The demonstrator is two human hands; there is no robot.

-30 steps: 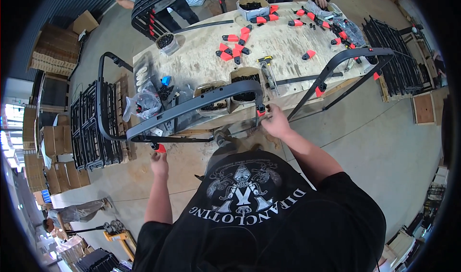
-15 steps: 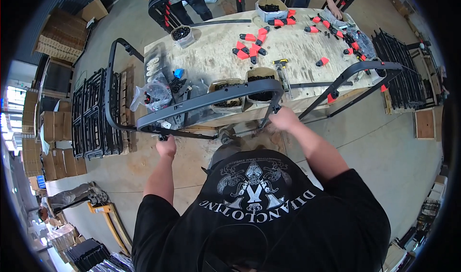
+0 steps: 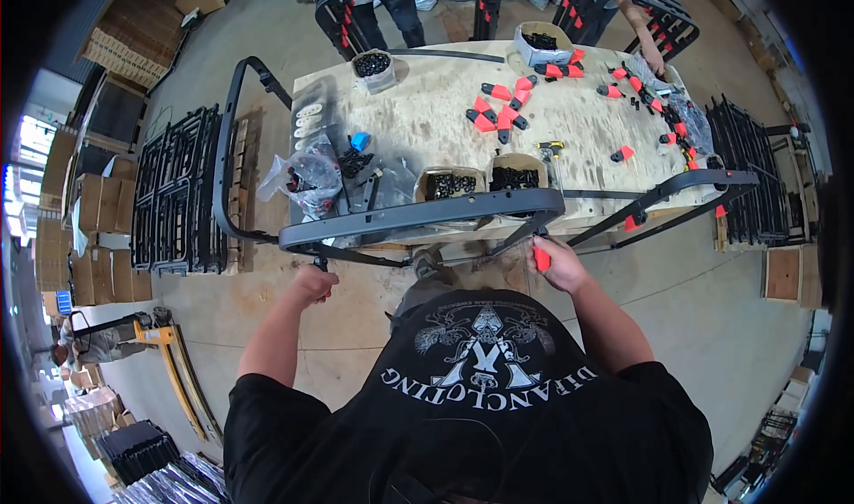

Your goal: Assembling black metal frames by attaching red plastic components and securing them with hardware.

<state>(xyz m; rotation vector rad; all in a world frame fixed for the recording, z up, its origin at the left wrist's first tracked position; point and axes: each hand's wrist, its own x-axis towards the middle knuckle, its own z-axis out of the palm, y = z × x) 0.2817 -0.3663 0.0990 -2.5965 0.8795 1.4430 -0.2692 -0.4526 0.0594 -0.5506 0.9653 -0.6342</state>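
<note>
Through the head camera I have both hands near the bench's front edge, one under each end of the curved dark-grey tube frame [image 3: 418, 216], which spans in front of the plywood table [image 3: 418, 130]. My right hand [image 3: 562, 269] is clenched on a red plastic clip [image 3: 542, 258], its black end pointing up toward the frame's right end — I cannot tell from here whether the two are touching. My left hand [image 3: 315, 283] is curled round a black-and-red clip [image 3: 321, 263] below the frame's left end; the fingers cover most of it, with a little red peeking out by the fingertips. Just beyond the frame sit two open cartons of small black parts, the left carton [image 3: 421, 188] and the right carton [image 3: 516, 156], with a yellow-and-black-handled tool [image 3: 551, 146] beside the latter. A clear plastic bag [image 3: 311, 184] lies at the table's left end, near a small blue object [image 3: 359, 141]. Loose red-and-black clips [image 3: 482, 121] lie grouped mid-table, and more are strewn toward its far right corner, where a co-worker's hand [image 3: 654, 59] reaches in. Another bent tube [image 3: 678, 184] with red clips stands at the right — and a stack of black frames [image 3: 178, 193] rests at the left.
</note>
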